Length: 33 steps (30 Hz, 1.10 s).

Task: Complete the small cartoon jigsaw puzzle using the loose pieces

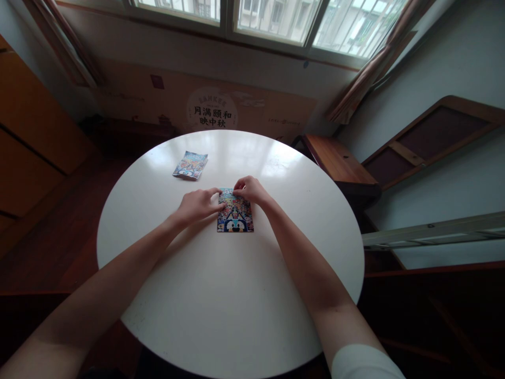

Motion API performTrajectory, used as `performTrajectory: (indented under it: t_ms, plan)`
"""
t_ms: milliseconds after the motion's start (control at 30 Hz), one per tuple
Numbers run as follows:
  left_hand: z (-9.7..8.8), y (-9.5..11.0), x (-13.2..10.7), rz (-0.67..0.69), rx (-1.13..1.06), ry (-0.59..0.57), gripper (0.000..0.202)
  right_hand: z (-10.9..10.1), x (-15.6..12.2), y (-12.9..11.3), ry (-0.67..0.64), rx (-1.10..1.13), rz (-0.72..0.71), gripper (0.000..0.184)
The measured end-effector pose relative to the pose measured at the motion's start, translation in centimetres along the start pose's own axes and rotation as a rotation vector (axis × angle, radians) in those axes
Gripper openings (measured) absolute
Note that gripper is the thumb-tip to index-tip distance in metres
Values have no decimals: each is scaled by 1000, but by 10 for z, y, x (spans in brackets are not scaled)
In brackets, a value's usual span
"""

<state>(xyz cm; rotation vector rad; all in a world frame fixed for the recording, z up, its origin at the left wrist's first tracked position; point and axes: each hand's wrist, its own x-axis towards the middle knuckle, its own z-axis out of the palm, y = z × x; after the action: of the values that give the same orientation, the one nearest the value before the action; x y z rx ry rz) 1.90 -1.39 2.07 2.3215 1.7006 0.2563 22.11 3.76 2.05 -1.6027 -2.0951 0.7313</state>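
A small colourful jigsaw picture with a blue cartoon face lies flat near the middle of the round white table. My left hand rests at its upper left corner, fingertips pressed on the edge. My right hand sits on its top edge, fingers curled and pinched together on the picture. What the fingertips hold, if anything, is too small to make out. A crumpled printed bag of the same design lies farther back on the left.
A wooden chair stands at the table's far right. A framed wooden panel leans on the right wall. A cardboard sheet with printed characters leans under the window. An orange cabinet is at the left.
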Motion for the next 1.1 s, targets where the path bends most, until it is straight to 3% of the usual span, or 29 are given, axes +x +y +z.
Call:
performTrajectory:
  t_ms: [300,733,1100]
  plan:
    - [-1,1,0,-9,0,-3,60,4,4,7,0,-96,-191,13]
    - [2,-2,0,-3,-6,4,60,-12,5,18,74,-19,-113,9]
    - [1,-1,1,-2,0,8,59,-8,4,18,-30,-36,-81,6]
